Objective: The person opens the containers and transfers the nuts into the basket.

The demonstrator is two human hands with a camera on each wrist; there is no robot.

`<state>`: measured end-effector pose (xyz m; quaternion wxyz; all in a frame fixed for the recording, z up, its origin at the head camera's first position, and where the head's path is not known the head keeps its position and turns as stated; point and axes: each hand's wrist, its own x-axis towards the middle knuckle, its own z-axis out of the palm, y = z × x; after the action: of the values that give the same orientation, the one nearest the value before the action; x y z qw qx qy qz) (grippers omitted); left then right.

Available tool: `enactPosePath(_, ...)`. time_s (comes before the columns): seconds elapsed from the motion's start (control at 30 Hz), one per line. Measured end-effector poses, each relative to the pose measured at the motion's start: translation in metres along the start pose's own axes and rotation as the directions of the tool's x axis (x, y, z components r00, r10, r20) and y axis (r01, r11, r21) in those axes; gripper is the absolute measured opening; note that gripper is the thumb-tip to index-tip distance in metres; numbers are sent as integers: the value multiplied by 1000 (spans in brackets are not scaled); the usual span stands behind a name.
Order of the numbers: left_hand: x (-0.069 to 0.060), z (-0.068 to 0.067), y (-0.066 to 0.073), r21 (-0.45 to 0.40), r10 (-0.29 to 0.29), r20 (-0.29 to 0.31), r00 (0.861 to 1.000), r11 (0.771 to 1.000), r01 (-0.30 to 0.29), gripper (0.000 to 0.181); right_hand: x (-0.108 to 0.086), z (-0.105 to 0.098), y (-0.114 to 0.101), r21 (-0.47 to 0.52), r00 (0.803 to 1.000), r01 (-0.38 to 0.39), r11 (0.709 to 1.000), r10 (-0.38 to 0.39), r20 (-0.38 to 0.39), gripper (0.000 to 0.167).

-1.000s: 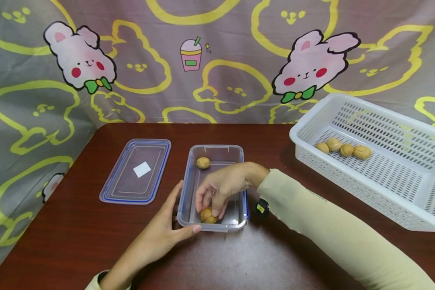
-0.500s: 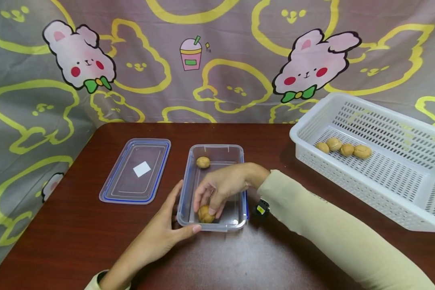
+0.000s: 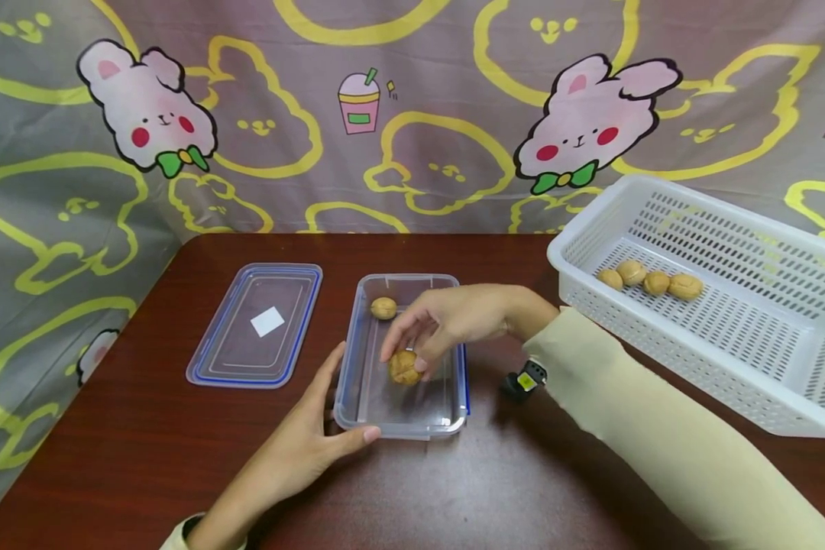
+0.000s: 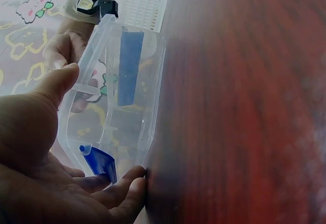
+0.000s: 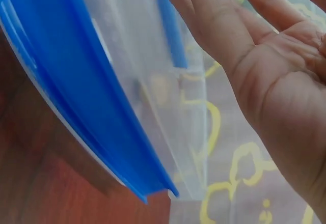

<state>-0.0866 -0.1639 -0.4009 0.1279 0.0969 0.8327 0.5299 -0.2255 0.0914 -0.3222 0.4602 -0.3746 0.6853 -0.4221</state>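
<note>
A clear plastic food container [image 3: 347, 382] with blue side clips stands on the table. My left hand [image 3: 309, 435] holds its near left corner, thumb over the near rim, fingers along the left side. In the left wrist view those fingers touch a blue clip [image 4: 99, 163]. Inside the container's outline my right hand [image 3: 457, 321] pinches a walnut [image 3: 404, 367] between thumb and fingers. A second walnut [image 3: 383, 308] lies in the far left corner. In the right wrist view the right palm [image 5: 275, 76] shows beside a clip [image 5: 86, 91]; the held walnut is nearly out of frame.
Left of the container lies its clear lid [image 3: 254, 328] with a blue seal and a white label. A white perforated basket [image 3: 736, 351] at the right holds several walnuts [image 3: 656, 283]. A patterned cloth [image 3: 447, 99] hangs behind the table [image 3: 117, 412].
My right hand has moved away from the container's near end, toward the far side and slightly right, with the walnut in its fingers. The left hand keeps its hold.
</note>
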Motion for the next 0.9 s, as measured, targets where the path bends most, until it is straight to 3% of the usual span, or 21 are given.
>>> enactPosePath(0.17, 0, 0, 1, 9, 9, -2, 1000, 1000, -9, 113, -18, -5, -4, -8, 991, 38, 999, -39, -130, 38)
enactPosePath(0.43, -1, 0, 2, 12, 7, -14, 1000, 1000, -6, 113, -58, -20, -11, 43, 945, 105, 994, -86, -314, 40)
enactPosePath(0.7, -1, 0, 2, 41, 12, -18, 1000, 999, -12, 112, -111, -40, -12, 133, 872, 240, 962, -153, -465, 35)
enactPosePath(0.9, -1, -1, 3, 44, 29, -11, 1000, 999, -28, 111, -160, -59, -3, 183, 835, 335, 924, -201, -512, 42)
